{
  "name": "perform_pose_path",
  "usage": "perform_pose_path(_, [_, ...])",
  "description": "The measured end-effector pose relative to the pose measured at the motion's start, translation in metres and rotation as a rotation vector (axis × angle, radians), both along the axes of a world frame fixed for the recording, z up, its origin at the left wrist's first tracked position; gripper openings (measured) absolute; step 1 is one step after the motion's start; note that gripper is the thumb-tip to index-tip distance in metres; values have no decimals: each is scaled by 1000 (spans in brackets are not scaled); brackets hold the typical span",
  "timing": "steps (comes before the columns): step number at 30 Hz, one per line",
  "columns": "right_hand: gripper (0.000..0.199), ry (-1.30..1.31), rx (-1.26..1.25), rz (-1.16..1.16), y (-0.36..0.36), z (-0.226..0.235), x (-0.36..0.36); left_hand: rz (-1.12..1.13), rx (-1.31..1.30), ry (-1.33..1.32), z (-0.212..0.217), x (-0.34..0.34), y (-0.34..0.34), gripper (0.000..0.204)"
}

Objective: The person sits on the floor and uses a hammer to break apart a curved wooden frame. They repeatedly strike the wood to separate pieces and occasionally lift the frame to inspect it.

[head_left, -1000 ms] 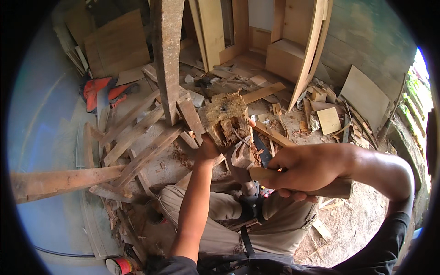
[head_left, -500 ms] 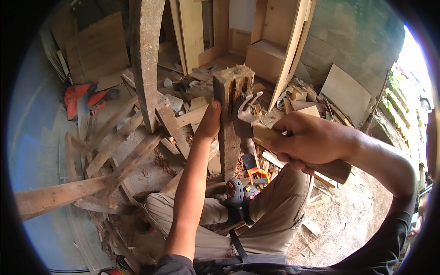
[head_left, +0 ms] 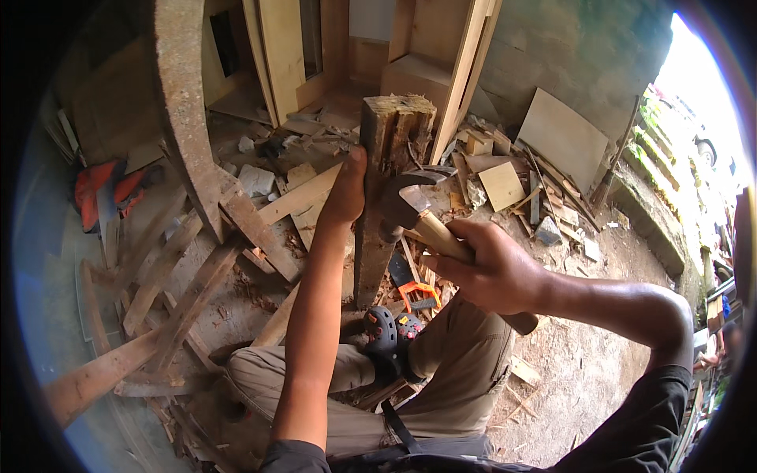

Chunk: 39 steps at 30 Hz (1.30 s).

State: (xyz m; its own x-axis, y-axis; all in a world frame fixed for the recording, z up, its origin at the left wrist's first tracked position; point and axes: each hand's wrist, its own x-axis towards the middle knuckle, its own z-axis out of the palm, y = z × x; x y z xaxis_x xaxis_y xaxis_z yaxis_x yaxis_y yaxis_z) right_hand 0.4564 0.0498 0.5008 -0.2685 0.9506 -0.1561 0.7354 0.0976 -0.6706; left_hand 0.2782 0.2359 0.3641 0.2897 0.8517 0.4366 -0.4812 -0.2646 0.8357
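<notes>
An upright, rough wooden beam (head_left: 394,130) stands in front of me, its top splintered and its near face broken into a hollow. My left hand (head_left: 347,189) grips the beam's left side, with the thumb along the edge and the other fingers hidden behind it. My right hand (head_left: 493,268) is closed round the wooden handle of a claw hammer (head_left: 406,203). The hammer's head is at the beam's face below the splintered part, claw pointing right; whether it touches the wood I cannot tell. Low beside the beam lies a saw with an orange handle (head_left: 419,296).
Old timbers (head_left: 189,307) lie crossed at the left, beside a tall leaning post (head_left: 185,118). Wooden cabinet frames (head_left: 284,63) stand at the back. Scrap wood and rubble litter the floor. A pale board (head_left: 564,134) leans on the right wall. A red-and-black bundle (head_left: 98,193) lies far left.
The hammer has come down lower along the beam, and its claw has turned from upward to rightward. My left hand keeps its hold. The whole view has swung a little to the right.
</notes>
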Motion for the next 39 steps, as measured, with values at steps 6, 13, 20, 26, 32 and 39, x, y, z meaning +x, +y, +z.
perform_pose_path(6, [39, -63, -271, -31, 15, 13, 7, -168, -44, 15, 6, -8, 14, 79])
perform_pose_path(13, [31, -6, -569, -211, 4, 81, 9, 54, 143, 131, 23, -11, 8, 71])
perform_pose_path(20, [23, 167, -299, -185, 20, 0, 6, 270, 248, 138, 18, 6, 27, 68])
perform_pose_path(26, [20, 104, -443, -201, 33, 29, 11, 306, 242, 143, 12, 4, 46, 70])
perform_pose_path(32, [18, 254, -566, -190, 23, 52, 14, 196, 274, 164, 19, 5, 35, 70])
perform_pose_path(39, [24, 548, -279, -175, 20, -189, 11, 145, 139, 48, 13, -14, 55, 71])
